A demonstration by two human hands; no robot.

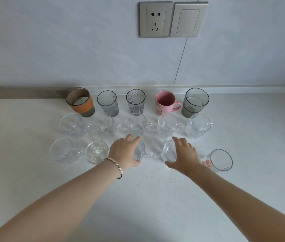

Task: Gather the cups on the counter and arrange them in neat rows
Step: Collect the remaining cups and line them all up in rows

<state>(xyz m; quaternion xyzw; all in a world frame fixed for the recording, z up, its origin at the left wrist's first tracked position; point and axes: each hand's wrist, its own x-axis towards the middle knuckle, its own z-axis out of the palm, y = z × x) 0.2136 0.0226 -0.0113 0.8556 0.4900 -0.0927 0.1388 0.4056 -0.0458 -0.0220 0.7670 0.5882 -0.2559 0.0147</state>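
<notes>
Cups stand in three rows on the white counter (147,198). The back row holds an orange-sleeved glass (80,102), two ribbed grey glasses (107,103), a pink mug (166,103) and a grey tumbler (195,102). Several clear handled cups (135,124) form the middle row. In the front row, my left hand (124,152) grips a clear handled cup (141,152), and my right hand (184,156) grips another clear cup (168,152). Two clear cups (96,151) stand to the left, and a clear glass with red print (220,159) to the right.
A tiled wall rises behind the back row, with a socket (155,20) and a switch (189,20) on it. A brown strip (21,92) runs along the counter's back edge at the left. A bracelet sits on my left wrist.
</notes>
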